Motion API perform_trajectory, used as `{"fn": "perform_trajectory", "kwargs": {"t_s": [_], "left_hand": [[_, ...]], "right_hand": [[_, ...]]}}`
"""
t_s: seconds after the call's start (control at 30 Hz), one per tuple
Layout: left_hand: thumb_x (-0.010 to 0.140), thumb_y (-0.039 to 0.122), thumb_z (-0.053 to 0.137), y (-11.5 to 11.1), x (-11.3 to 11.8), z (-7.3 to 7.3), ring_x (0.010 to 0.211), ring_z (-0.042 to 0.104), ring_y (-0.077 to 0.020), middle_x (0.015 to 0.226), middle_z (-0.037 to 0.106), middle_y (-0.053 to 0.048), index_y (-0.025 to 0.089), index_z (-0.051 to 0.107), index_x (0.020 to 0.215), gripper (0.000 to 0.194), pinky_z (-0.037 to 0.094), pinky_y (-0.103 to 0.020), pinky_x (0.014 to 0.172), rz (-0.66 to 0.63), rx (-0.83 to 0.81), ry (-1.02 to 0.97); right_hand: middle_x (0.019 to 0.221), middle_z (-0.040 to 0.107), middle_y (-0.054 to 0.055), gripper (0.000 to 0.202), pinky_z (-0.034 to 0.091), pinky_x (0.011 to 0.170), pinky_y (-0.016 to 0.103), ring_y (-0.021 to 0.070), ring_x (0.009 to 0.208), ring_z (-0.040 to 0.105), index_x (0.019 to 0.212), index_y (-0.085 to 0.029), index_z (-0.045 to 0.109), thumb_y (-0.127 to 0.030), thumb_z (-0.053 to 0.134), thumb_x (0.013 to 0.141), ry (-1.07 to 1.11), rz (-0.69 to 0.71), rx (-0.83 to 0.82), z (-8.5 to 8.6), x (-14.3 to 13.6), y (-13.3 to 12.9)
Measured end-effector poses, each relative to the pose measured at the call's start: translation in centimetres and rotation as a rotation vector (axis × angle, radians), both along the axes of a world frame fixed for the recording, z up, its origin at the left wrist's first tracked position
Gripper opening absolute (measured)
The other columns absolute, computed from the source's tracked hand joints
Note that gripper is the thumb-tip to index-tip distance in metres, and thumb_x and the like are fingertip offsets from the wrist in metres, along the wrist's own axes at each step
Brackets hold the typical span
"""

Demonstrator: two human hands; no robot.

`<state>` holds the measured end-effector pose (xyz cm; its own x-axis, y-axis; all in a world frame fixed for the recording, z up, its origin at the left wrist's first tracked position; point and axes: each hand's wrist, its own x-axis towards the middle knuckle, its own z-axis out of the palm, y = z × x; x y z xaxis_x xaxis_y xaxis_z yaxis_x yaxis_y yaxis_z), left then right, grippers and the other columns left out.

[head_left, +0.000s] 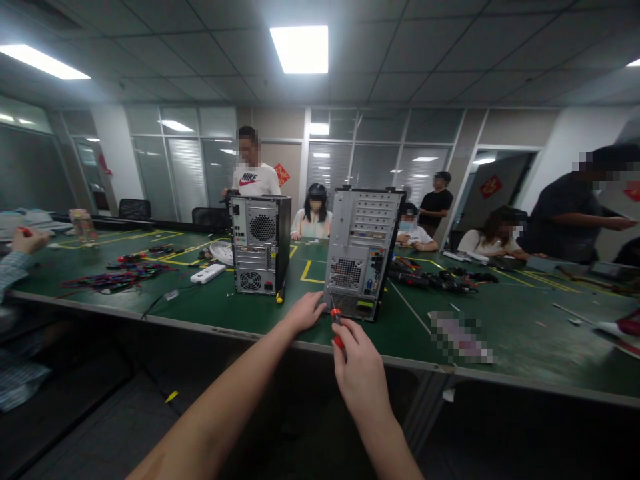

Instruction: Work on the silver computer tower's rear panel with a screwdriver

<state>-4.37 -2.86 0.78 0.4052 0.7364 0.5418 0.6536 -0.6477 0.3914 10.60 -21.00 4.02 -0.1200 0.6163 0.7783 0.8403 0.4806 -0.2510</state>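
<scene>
My right hand (357, 353) is closed round a screwdriver (337, 315) with a red and dark handle. Its thin shaft points up at the lower left of a computer case's back panel; whether the tip touches a screw is too small to tell. That silver computer case (345, 227) stands upright near the table's front edge, with its ports, fan grille and slots facing me. Beside its bottom left corner, my left hand (306, 312) lies with fingers stretched out, holding nothing. To the left stands a second computer case (255, 243), also back panel towards me.
A yellow-and-black screwdriver (280, 297) lies by the second case. On the green table (280, 327) are a white power strip (207, 273), coloured cables (120, 277) and black cables (450, 277). Several people sit or stand around; a person's hand (31, 239) is at far left.
</scene>
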Motion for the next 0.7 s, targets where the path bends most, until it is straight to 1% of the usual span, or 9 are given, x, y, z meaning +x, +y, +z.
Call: {"fn": "perform_trajectory", "kwargs": {"t_s": [0.1, 0.17, 0.23, 0.33, 0.4, 0.5, 0.6, 0.67, 0.7], "left_hand": [[0.099, 0.034, 0.046, 0.01, -0.05, -0.06, 0.124, 0.057, -0.0254, 0.132, 0.064, -0.012, 0.018, 0.055, 0.136, 0.041, 0.045, -0.040, 0.107, 0.000, 0.002, 0.000], [0.099, 0.034, 0.045, 0.04, -0.05, -0.10, 0.124, 0.057, -0.0253, 0.132, 0.064, -0.012, 0.018, 0.055, 0.136, 0.041, 0.045, -0.040, 0.108, 0.002, 0.002, -0.001], [0.099, 0.034, 0.046, 0.06, -0.02, -0.11, 0.124, 0.057, -0.0252, 0.132, 0.064, -0.012, 0.017, 0.055, 0.136, 0.041, 0.045, -0.040, 0.108, 0.002, 0.003, 0.003], [0.099, 0.032, 0.046, -0.02, 0.05, 0.01, 0.124, 0.057, -0.0252, 0.132, 0.064, -0.012, 0.017, 0.055, 0.135, 0.041, 0.045, -0.041, 0.107, 0.007, 0.003, 0.015], [0.099, 0.032, 0.046, -0.13, 0.07, 0.16, 0.123, 0.057, -0.0250, 0.132, 0.064, -0.012, 0.018, 0.055, 0.135, 0.040, 0.046, -0.041, 0.107, 0.006, -0.001, 0.021], [0.099, 0.033, 0.045, -0.27, 0.05, 0.32, 0.124, 0.057, -0.0248, 0.132, 0.064, -0.012, 0.018, 0.055, 0.136, 0.041, 0.046, -0.040, 0.108, 0.005, -0.009, 0.021], [0.099, 0.034, 0.046, -0.31, 0.01, 0.33, 0.125, 0.056, -0.0248, 0.133, 0.063, -0.012, 0.018, 0.054, 0.137, 0.042, 0.045, -0.040, 0.108, 0.014, -0.015, 0.016], [0.099, 0.034, 0.045, -0.32, 0.00, 0.31, 0.126, 0.056, -0.0247, 0.134, 0.063, -0.012, 0.018, 0.054, 0.137, 0.042, 0.045, -0.040, 0.109, 0.011, -0.014, 0.017], [0.099, 0.034, 0.045, -0.32, 0.01, 0.30, 0.126, 0.056, -0.0246, 0.134, 0.063, -0.012, 0.018, 0.054, 0.137, 0.042, 0.044, -0.040, 0.109, 0.009, -0.011, 0.016]], "right_hand": [[0.105, 0.065, 0.009, 0.015, 0.054, 0.077, 0.035, 0.0224, 0.088, 0.066, 0.107, -0.019, 0.062, -0.026, 0.057, 0.095, 0.118, -0.036, -0.033, -0.02, -0.07, 0.13], [0.100, 0.064, 0.008, 0.013, 0.053, 0.074, 0.033, 0.0215, 0.084, 0.065, 0.104, -0.019, 0.062, -0.029, 0.058, 0.095, 0.136, -0.040, -0.044, 0.06, 0.00, 0.11], [0.107, 0.064, 0.009, 0.014, 0.053, 0.077, 0.034, 0.0219, 0.089, 0.065, 0.107, -0.020, 0.063, -0.022, 0.055, 0.095, 0.081, -0.032, -0.035, 0.17, 0.11, 0.02], [0.121, 0.063, 0.010, 0.029, 0.052, 0.087, 0.038, 0.0242, 0.101, 0.062, 0.108, -0.022, 0.066, -0.006, 0.049, 0.090, -0.073, -0.014, -0.015, 0.27, 0.19, -0.15], [0.124, 0.063, 0.010, 0.034, 0.051, 0.091, 0.041, 0.0254, 0.105, 0.061, 0.107, -0.022, 0.067, -0.003, 0.048, 0.088, -0.119, 0.000, -0.014, 0.25, 0.12, -0.19], [0.120, 0.063, 0.011, 0.024, 0.052, 0.086, 0.037, 0.0238, 0.099, 0.063, 0.111, -0.020, 0.064, -0.011, 0.053, 0.092, -0.020, -0.013, -0.033, 0.17, -0.11, -0.14], [0.101, 0.064, 0.008, 0.013, 0.052, 0.075, 0.033, 0.0212, 0.084, 0.065, 0.103, -0.019, 0.062, -0.028, 0.060, 0.094, 0.113, -0.049, -0.050, 0.15, -0.21, -0.01], [0.098, 0.064, 0.007, 0.013, 0.052, 0.073, 0.032, 0.0207, 0.082, 0.065, 0.102, -0.020, 0.062, -0.030, 0.060, 0.094, 0.135, -0.052, -0.047, 0.16, -0.14, 0.05], [0.102, 0.064, 0.008, 0.013, 0.052, 0.074, 0.032, 0.0208, 0.084, 0.066, 0.105, -0.020, 0.062, -0.027, 0.059, 0.094, 0.121, -0.046, -0.044, 0.15, -0.07, 0.06]]}}
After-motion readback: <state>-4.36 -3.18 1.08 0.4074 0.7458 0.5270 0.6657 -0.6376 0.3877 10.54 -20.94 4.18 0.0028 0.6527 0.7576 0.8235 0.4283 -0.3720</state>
